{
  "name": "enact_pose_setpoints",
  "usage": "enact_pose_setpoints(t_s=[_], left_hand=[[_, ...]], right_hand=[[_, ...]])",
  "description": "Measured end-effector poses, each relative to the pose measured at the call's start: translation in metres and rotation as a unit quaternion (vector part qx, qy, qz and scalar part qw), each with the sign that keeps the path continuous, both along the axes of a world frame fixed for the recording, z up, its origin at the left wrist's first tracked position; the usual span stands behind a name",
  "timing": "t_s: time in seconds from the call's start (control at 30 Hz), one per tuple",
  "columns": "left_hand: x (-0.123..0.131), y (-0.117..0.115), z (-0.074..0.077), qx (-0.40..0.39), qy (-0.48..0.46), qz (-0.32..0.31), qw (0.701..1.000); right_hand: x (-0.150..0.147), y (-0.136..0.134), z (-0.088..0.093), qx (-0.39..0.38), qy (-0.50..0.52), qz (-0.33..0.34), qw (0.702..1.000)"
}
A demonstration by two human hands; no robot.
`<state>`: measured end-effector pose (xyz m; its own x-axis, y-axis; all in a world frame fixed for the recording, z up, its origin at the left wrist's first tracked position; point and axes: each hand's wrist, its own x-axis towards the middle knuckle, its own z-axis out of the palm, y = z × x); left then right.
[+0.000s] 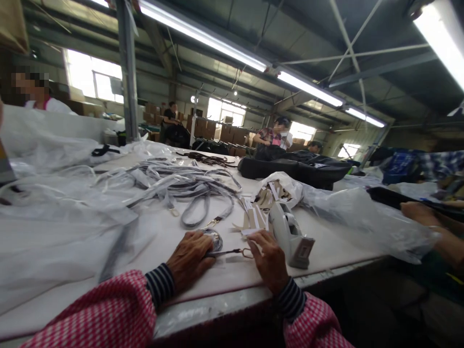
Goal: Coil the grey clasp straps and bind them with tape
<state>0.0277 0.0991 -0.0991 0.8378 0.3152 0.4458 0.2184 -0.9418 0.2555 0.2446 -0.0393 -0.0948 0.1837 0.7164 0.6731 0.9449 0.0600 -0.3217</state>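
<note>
My left hand [194, 256] presses down on a coiled grey strap [217, 239], its fingers curled over the coil and its thumb along the strap. From that thumb a straight end of the strap runs right to a gold-coloured metal clasp [247, 253]. My right hand [268, 256] is beside the clasp, thumb and fingers apart. Its fingertips lie at the near edge of a pile of beige and white strips [255, 220]. Whether the thumb touches the clasp is hard to tell. A grey tape dispenser [290, 237] stands just right of my right hand.
Loose grey straps [174, 179] lie tangled behind my hands. Clear plastic sheeting [54, 232] covers the left side. Farther back are dark cords [206, 158] and a black bag [293, 169]. A co-worker's arm [424, 217] reaches in at right, beyond a plastic bag [377, 222].
</note>
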Motion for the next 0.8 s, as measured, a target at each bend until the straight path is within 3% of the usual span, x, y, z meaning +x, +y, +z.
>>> enact_pose_setpoints(t_s=[0.13, 0.23, 0.53, 0.8], left_hand=[[0.000, 0.002, -0.002, 0.007, -0.008, -0.009, 1.000], [0.000, 0.004, -0.004, 0.002, -0.011, -0.015, 1.000], [-0.002, 0.007, 0.003, -0.080, 0.004, -0.020, 0.997], [-0.002, 0.002, 0.004, -0.086, 0.004, -0.034, 0.996]], right_hand=[[-0.048, 0.009, 0.005, -0.124, -0.093, 0.079, 0.985], [-0.059, 0.020, 0.002, -0.174, -0.091, 0.091, 0.976], [-0.028, 0.021, -0.004, -0.186, -0.020, 0.207, 0.960], [-0.018, 0.035, -0.003, -0.168, 0.059, 0.211, 0.961]])
